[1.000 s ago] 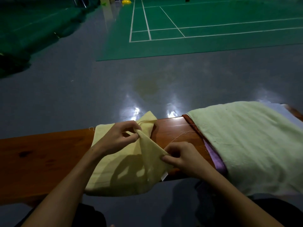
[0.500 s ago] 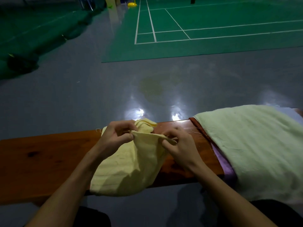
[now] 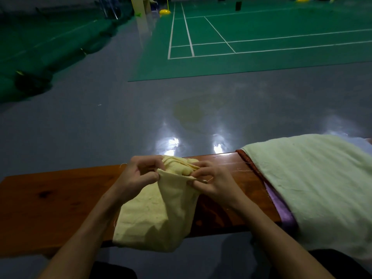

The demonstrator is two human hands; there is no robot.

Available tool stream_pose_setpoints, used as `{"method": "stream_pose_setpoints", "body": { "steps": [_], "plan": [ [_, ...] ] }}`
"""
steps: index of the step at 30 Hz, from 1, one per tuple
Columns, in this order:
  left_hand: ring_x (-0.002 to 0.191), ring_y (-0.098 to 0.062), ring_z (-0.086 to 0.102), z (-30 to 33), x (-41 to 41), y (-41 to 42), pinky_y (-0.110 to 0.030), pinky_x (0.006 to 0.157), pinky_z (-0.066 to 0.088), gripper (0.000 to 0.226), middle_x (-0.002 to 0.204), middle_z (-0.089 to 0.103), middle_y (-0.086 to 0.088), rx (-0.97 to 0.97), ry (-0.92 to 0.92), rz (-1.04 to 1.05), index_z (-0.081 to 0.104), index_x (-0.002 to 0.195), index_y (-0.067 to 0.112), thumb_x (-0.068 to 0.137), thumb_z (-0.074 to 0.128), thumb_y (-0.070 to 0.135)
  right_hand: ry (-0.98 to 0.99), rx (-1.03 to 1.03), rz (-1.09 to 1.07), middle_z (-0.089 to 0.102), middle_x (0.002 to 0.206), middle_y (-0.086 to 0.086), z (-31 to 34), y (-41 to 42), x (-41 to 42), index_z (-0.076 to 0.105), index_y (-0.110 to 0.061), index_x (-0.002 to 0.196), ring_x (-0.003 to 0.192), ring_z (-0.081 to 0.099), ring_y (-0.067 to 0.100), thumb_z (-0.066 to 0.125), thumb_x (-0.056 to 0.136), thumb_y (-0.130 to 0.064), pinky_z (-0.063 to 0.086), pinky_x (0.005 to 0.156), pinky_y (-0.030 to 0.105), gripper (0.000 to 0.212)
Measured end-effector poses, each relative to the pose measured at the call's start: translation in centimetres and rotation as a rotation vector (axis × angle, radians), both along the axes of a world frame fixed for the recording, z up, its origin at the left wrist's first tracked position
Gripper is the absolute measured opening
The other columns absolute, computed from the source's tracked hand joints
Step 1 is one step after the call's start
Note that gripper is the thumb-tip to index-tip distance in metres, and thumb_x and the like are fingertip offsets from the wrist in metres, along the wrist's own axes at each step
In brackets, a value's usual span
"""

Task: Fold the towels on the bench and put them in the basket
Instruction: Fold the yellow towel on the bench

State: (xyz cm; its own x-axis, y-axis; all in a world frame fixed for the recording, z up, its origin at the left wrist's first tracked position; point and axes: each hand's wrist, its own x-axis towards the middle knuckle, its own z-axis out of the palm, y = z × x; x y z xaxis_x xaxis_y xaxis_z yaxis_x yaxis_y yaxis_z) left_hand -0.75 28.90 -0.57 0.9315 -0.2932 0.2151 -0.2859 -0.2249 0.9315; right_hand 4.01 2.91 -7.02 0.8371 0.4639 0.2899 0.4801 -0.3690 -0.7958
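A pale yellow towel [image 3: 155, 214] lies across the wooden bench [image 3: 50, 198], its lower part hanging over the near edge. My left hand [image 3: 138, 176] pinches the towel's upper left corner and my right hand [image 3: 211, 182] pinches the upper right corner, both near the bench's far edge. The edge between them is stretched, with bunched cloth behind it. To the right lies a stack of towels: a light green one [image 3: 314, 184] on top, a purple one [image 3: 281, 212] and a reddish-brown one [image 3: 245, 160] under it. No basket is in view.
Beyond the bench is a shiny grey floor [image 3: 100, 127] with light reflections, then a green badminton court [image 3: 241, 47] with white lines. Rolled green mats [image 3: 40, 63] lie at the far left. My dark-clothed legs sit below the bench's near edge.
My right hand rose from the towel's lower right corner to meet the upper edge beside my left hand, bringing the cloth up with it. The camera tilted slightly upward.
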Motion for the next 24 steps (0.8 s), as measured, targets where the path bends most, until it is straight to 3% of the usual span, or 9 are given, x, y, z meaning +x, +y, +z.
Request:
{"method": "stream_pose_setpoints", "body": {
  "steps": [4, 7, 9, 11, 13, 19, 24],
  "plan": [
    [0.074, -0.017, 0.062, -0.8, 0.1, 1.0, -0.027, 0.069, 0.055, 0.014, 0.075, 0.064, -0.001, 0.245, -0.078, 0.110, 0.068, 0.075, 0.023, 0.081, 0.061, 0.034, -0.237, -0.196, 0.002, 0.068, 0.127, -0.003, 1.0, -1.3, 0.1, 0.083, -0.025, 0.102, 0.117, 0.050, 0.013, 0.080, 0.090, -0.033, 0.048, 0.093, 0.027, 0.015],
    [0.079, -0.015, 0.067, -2.0, 0.3, 1.9, -0.035, 0.064, 0.060, 0.012, 0.082, 0.069, 0.010, 0.544, -0.228, 0.220, 0.068, 0.081, 0.028, 0.086, 0.064, 0.038, -0.351, -0.247, -0.049, 0.071, 0.120, 0.000, 2.2, -2.2, 0.2, 0.083, -0.021, 0.100, 0.105, 0.051, 0.013, 0.081, 0.089, -0.026, 0.044, 0.081, 0.023, 0.012],
    [0.082, -0.008, 0.068, -2.3, 0.3, 2.0, -0.034, 0.062, 0.060, 0.012, 0.090, 0.069, 0.018, 0.687, -0.346, 0.277, 0.068, 0.086, 0.031, 0.087, 0.068, 0.043, -0.387, -0.257, -0.087, 0.073, 0.116, 0.002, 3.2, -2.6, 0.4, 0.083, -0.019, 0.099, 0.101, 0.056, 0.017, 0.081, 0.089, -0.021, 0.050, 0.079, 0.025, 0.010],
    [0.089, -0.006, 0.069, -1.8, 0.3, 1.6, -0.029, 0.065, 0.061, 0.012, 0.104, 0.070, 0.022, 0.630, -0.403, 0.273, 0.072, 0.090, 0.032, 0.087, 0.072, 0.044, -0.409, -0.271, -0.119, 0.075, 0.111, 0.005, 4.2, -2.9, 0.5, 0.083, -0.016, 0.098, 0.097, 0.064, 0.023, 0.081, 0.088, -0.016, 0.059, 0.077, 0.038, 0.009],
    [0.094, -0.009, 0.071, -0.8, 0.5, 0.9, -0.030, 0.070, 0.061, 0.018, 0.109, 0.074, 0.013, 0.470, -0.423, 0.269, 0.077, 0.093, 0.022, 0.086, 0.077, 0.039, -0.423, -0.256, -0.140, 0.076, 0.105, 0.006, 5.1, -3.0, 0.7, 0.082, -0.014, 0.097, 0.090, 0.069, 0.025, 0.082, 0.086, -0.011, 0.061, 0.075, 0.044, 0.011],
    [0.085, -0.015, 0.074, 1.9, 0.5, -0.9, -0.033, 0.073, 0.064, 0.030, 0.092, 0.076, 0.004, 0.261, -0.396, 0.368, 0.077, 0.097, 0.012, 0.086, 0.081, 0.040, -0.397, -0.202, -0.244, 0.078, 0.089, 0.000, 8.8, -3.7, 0.3, 0.083, -0.017, 0.099, 0.075, 0.071, 0.013, 0.085, 0.083, -0.011, 0.063, 0.073, 0.037, 0.018],
    [0.083, -0.021, 0.073, 3.9, 0.4, -2.3, -0.033, 0.070, 0.064, 0.028, 0.087, 0.071, -0.004, 0.110, -0.322, 0.395, 0.064, 0.104, 0.005, 0.086, 0.081, 0.019, -0.251, -0.070, -0.274, 0.073, 0.085, -0.004, 11.2, -4.1, -0.4, 0.069, -0.020, 0.110, 0.073, 0.068, 0.006, 0.084, 0.084, -0.018, 0.060, 0.066, 0.027, 0.030]
  ]
}}
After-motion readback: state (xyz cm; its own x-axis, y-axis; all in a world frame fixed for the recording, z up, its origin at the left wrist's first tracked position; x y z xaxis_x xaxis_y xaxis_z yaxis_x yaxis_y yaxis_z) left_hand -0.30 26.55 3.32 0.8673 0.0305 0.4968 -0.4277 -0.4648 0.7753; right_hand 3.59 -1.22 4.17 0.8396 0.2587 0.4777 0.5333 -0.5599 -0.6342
